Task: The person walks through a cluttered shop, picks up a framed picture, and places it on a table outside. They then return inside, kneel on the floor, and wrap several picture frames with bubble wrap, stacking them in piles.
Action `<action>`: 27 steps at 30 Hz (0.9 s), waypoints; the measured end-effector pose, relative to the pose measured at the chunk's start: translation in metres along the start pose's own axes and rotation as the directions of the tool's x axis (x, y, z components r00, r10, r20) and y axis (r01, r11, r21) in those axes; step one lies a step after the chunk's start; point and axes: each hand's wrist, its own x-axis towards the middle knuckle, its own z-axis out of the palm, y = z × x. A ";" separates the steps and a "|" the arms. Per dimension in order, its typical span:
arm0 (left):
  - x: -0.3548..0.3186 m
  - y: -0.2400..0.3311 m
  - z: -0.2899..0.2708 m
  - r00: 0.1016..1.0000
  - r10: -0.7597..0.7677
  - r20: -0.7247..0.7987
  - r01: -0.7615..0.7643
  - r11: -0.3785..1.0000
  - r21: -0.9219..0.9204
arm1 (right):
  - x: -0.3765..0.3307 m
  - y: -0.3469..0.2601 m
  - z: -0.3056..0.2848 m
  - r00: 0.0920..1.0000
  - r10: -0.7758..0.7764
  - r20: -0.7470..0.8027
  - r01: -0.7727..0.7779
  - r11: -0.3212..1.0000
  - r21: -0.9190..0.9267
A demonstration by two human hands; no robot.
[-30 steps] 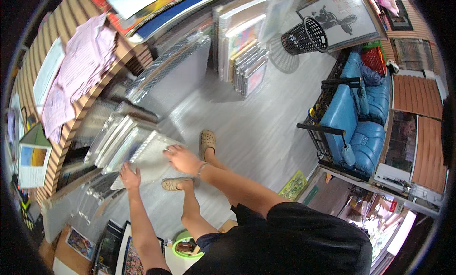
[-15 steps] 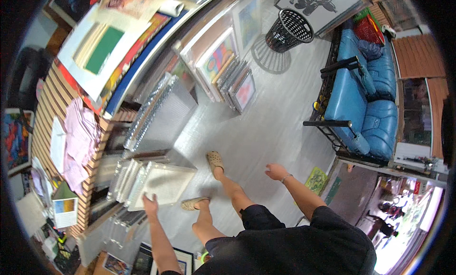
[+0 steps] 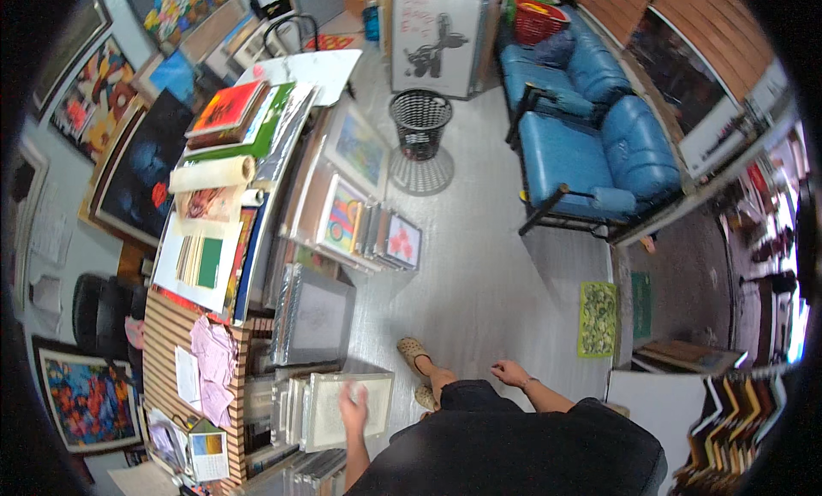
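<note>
Left hand [image 3: 353, 406]: fingers extended, somewhat spread, blurred by motion; in front of a pale wrapped panel [image 3: 325, 421], contact not determinable. Right hand [image 3: 511, 374]: fingers loosely extended leftward, pinching nothing visible, above the grey floor [image 3: 467, 299].

Pale wrapped panel: near left, standing on edge, at the right end of a row of wrapped panels [image 3: 294, 408]. Just beyond: one grey wrapped panel [image 3: 318, 320], upright. Left of these: striped counter [image 3: 164, 329], bearing crumpled pink material [image 3: 214, 359].

Farther: black perforated basket [image 3: 419, 128], upright. Far right: blue sofa [image 3: 561, 158]. Right: yellow-green mat [image 3: 597, 319], flat.
</note>
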 end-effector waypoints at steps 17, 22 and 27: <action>-0.135 0.547 0.082 0.050 0.995 -0.084 -0.247 -0.069 -0.966 | -0.153 0.172 0.058 0.929 0.262 -0.262 -0.164 0.924 0.345; -0.190 0.634 0.154 -0.204 0.973 -0.106 0.507 0.012 -0.862 | -0.153 0.210 0.050 0.805 0.506 -0.311 -0.282 0.787 0.549; -0.248 0.698 0.234 -0.295 0.947 -0.125 0.889 0.224 -0.400 | -0.199 0.294 0.046 0.625 0.749 -0.220 -0.437 0.570 0.696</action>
